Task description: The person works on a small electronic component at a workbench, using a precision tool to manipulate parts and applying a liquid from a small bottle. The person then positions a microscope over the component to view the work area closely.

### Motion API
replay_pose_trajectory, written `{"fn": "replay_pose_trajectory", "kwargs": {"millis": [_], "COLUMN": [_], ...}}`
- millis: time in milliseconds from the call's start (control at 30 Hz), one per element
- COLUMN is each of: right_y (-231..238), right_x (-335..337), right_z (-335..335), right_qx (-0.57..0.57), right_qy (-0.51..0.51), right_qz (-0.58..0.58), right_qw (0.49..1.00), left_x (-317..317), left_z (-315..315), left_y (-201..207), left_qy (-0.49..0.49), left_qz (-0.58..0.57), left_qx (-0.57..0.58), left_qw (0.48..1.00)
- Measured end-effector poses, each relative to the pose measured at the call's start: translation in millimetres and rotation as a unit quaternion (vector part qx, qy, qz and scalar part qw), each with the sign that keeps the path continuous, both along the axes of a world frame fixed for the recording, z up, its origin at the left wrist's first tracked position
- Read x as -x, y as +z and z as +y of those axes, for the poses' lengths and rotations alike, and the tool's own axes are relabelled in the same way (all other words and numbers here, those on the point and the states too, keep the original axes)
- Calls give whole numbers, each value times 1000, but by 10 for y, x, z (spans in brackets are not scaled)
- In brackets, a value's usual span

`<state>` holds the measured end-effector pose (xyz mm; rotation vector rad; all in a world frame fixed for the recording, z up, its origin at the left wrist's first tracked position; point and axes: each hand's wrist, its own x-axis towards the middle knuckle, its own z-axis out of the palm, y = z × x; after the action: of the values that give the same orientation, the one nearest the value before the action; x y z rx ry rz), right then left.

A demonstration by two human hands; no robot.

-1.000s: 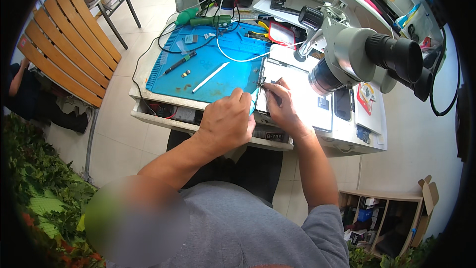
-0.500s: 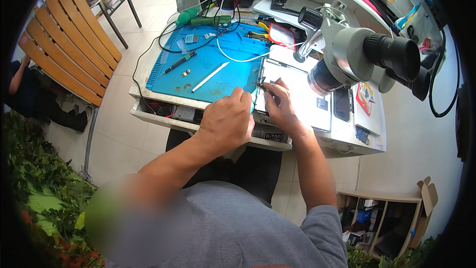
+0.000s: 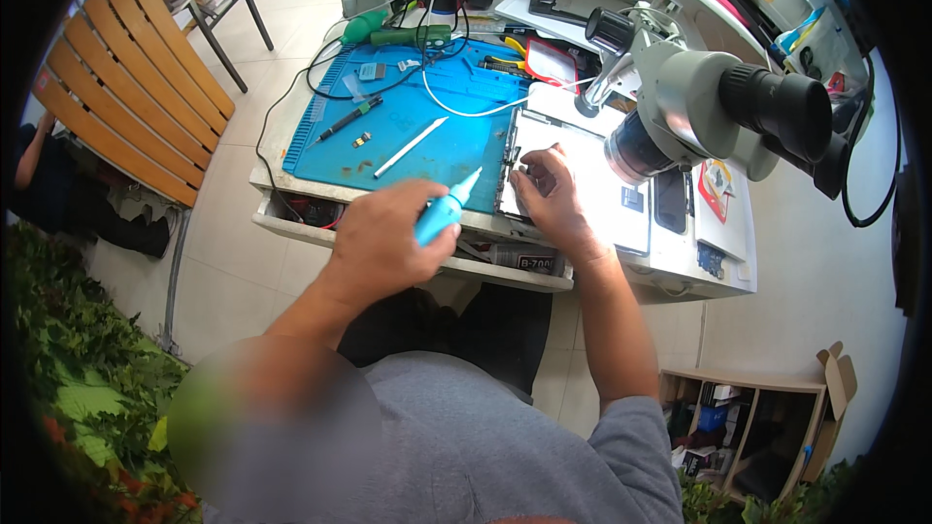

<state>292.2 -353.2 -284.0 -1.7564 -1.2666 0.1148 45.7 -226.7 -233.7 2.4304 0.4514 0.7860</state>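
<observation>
My left hand (image 3: 383, 243) grips a light-blue tool (image 3: 443, 217) with a pale pointed tip, held in the air above the front edge of the bench. The tip points up and right toward a flat device with a bright white face (image 3: 585, 199). My right hand (image 3: 550, 196) rests at that device's left side, thumb and fingers drawn together; what is between them, if anything, is too small to make out. Small dark parts (image 3: 509, 163) line the device's left edge near the fingertips. A white stick (image 3: 412, 147) lies on the blue mat (image 3: 320, 160).
A microscope (image 3: 670, 102) stands over the right of the bench. On the mat lie a dark pen-shaped tool (image 3: 349, 119) and a small gold-coloured part (image 3: 362, 140). A cable (image 3: 456, 105) loops across the mat. Below, a drawer (image 3: 320, 236) stands partly out.
My left hand has drawn back leftward and down from the device's edge, bringing the light-blue tool into full view. My right hand stays beside the device, its fingers slightly shifted.
</observation>
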Motion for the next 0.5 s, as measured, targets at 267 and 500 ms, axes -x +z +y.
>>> {"fn": "replay_pose_trajectory", "kwargs": {"millis": [267, 500], "right_y": [53, 173], "right_x": [-15, 60], "right_z": [49, 21], "right_qx": [25, 30], "right_qy": [11, 1], "right_qz": [-55, -97], "right_qw": [998, 995], "left_x": [-160, -303], "left_z": [1068, 1687], "left_y": [-10, -382], "left_qy": [104, 79], "left_qz": [-47, -95], "left_qx": [52, -122], "left_qw": [992, 985]}}
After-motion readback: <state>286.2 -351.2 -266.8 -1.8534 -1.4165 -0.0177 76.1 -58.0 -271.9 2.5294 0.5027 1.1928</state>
